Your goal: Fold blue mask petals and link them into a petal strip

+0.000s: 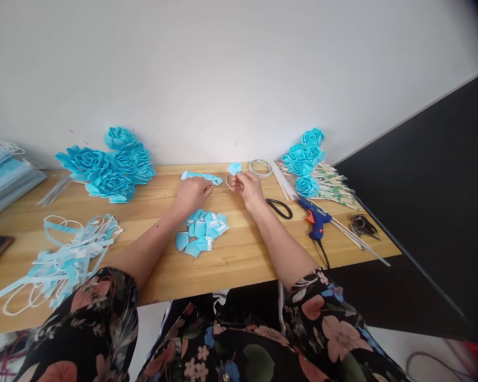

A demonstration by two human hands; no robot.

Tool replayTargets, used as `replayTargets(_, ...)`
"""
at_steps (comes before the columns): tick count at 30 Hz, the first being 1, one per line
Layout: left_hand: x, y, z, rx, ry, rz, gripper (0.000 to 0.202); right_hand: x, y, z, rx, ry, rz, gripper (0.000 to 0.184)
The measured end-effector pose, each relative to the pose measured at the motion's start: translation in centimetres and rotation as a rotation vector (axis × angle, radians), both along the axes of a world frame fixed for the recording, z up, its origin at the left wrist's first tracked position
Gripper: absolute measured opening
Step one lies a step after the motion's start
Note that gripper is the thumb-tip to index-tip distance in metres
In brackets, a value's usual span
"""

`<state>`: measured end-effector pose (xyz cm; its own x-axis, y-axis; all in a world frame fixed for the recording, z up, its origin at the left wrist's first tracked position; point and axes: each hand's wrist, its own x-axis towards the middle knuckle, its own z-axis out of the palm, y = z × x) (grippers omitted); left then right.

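My right hand (250, 190) pinches a small blue petal-shaped piece (234, 168) between thumb and fingertips and holds it up at the back of the table. My left hand (193, 193) is curled just in front of a row of small gathered blue pieces (201, 176). Its fingertips are pressed together, and whatever they may hold is hidden. A loose pile of flat blue cut pieces (201, 231), some with white edges, lies between my forearms. Beside my right fingers sits a small tape roll (229, 181), partly covered by them.
Blue artificial roses (115, 164) stand back left, with more roses (306, 154) on sticks at right. White-blue strips and loops (71, 254) lie left. A larger tape roll (260, 168), black-handled scissors (281, 209) and a corded blue glue gun (317, 218) are on the right.
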<state>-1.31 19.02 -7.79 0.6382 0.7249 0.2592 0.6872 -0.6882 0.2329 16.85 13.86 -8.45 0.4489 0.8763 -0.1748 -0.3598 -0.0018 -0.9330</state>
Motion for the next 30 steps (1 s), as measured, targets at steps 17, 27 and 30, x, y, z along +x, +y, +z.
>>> replayTargets(17, -3.0, 5.4, 0.4, -0.03, -0.157, 0.266, 0.04, -0.4, 0.8, -0.9, 0.077, -0.186, 0.042, 0.015)
replayTargets(27, -2.9, 9.7, -0.5, -0.407, -0.231, 0.489, 0.043, -0.7, 2.0, -0.3, -0.064, -0.026, 0.079, 0.008)
replayTargets(30, -2.9, 9.5, -0.6, -0.399, -0.225, 0.501, 0.05, -1.0, 2.3, 0.0, -0.084, -0.063, 0.082, 0.004)
